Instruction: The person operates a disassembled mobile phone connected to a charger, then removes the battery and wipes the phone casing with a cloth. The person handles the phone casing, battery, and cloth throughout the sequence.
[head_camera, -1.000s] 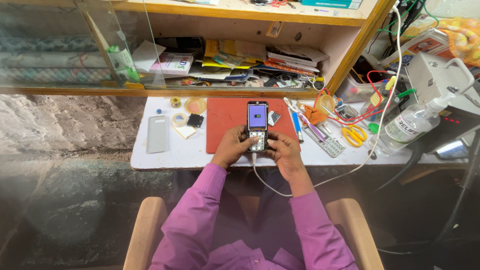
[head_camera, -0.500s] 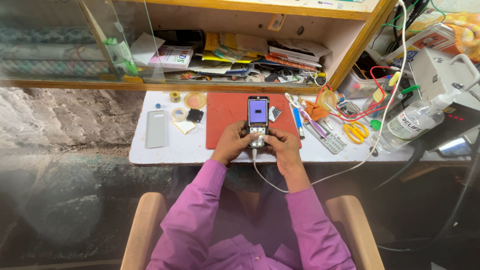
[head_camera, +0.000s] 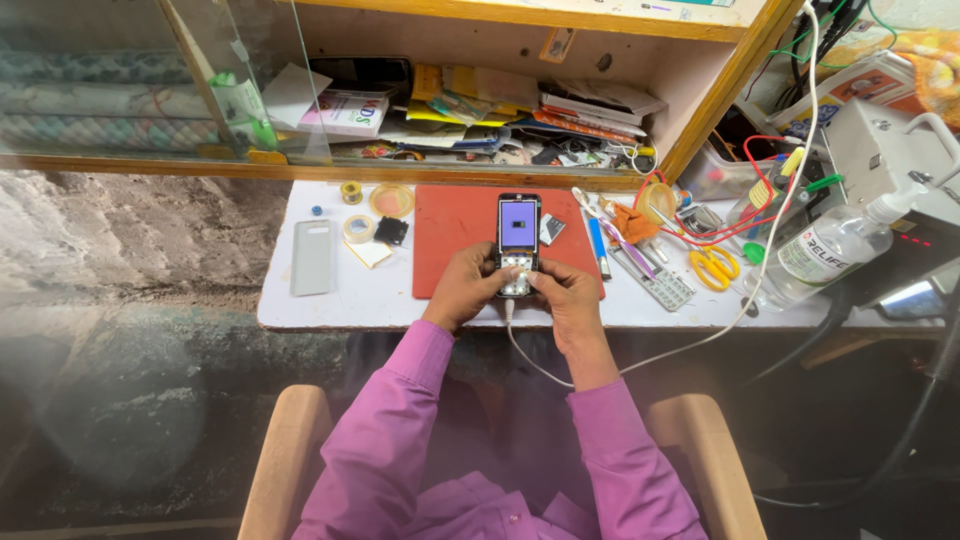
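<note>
The phone (head_camera: 518, 240) sits upright over the red mat (head_camera: 455, 235), screen lit and facing us. Our left hand (head_camera: 467, 288) and right hand (head_camera: 562, 296) both grasp its lower end, thumbs at the keypad, a white cable (head_camera: 640, 360) trailing from its base.

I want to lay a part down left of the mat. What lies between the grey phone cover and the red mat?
In the head view, between the grey phone cover and the red mat lie a tape roll, a small black part and a pale square piece.
</note>
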